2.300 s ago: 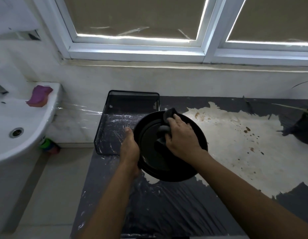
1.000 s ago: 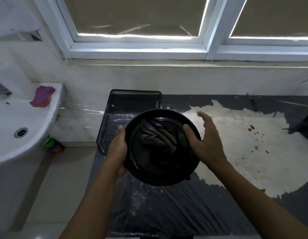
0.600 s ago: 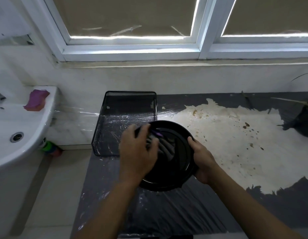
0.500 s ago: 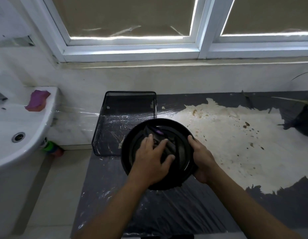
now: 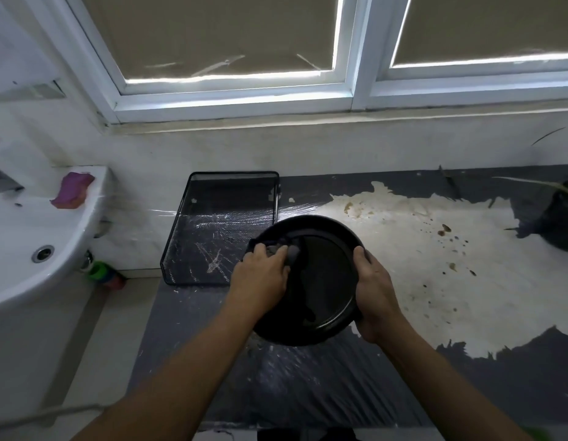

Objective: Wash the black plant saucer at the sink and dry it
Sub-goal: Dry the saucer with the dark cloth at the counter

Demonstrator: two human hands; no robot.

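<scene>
The round black plant saucer (image 5: 321,281) is held tilted above the plastic-covered counter, its inside facing me. My right hand (image 5: 375,294) grips its right rim, thumb over the edge. My left hand (image 5: 260,278) clutches a dark grey cloth (image 5: 284,246) bunched against the saucer's upper left inner wall. Most of the cloth is hidden under my fingers. The white sink (image 5: 25,246) stands at the far left.
A black mesh tray (image 5: 225,198) lies on the counter just left of the saucer. A purple sponge (image 5: 71,190) sits on the sink's rim. A dark potted plant (image 5: 562,218) stands at the right edge. The counter top (image 5: 429,275) shows a large pale stained patch.
The hands swapped roles: the right one left the cloth and took the right rim, the left one took the cloth. The cloth has since slid from the saucer's middle to its upper left.
</scene>
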